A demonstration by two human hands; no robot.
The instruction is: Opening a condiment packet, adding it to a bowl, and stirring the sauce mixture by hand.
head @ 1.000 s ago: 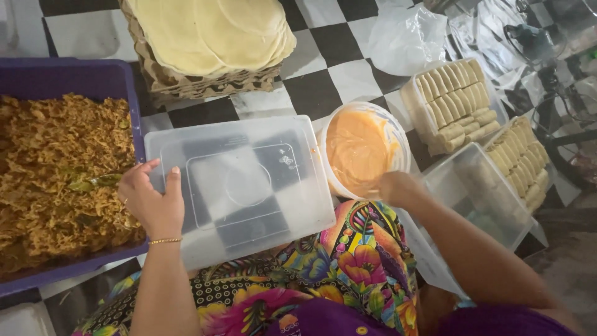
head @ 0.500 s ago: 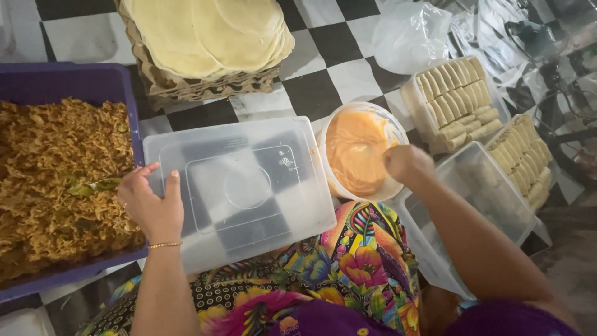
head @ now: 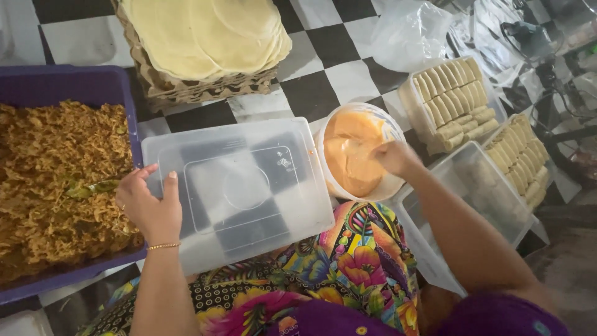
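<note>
My left hand rests on the left edge of a clear plastic lid lying flat over my lap, thumb and fingers pressed on it. My right hand reaches into a white bowl of orange batter, fingertips dipped at its right side. A purple tray of brown shredded filling lies just left of the lid. A stack of pale round wrappers sits on a woven tray at the top.
Two clear containers of rolled spring rolls stand at the right, with an empty clear container in front of them. A plastic bag lies on the black-and-white checkered floor. My colourful floral clothing fills the bottom.
My right hand has moved from the bowl's near rim up and right into the batter. My left hand has stayed on the lid's edge.
</note>
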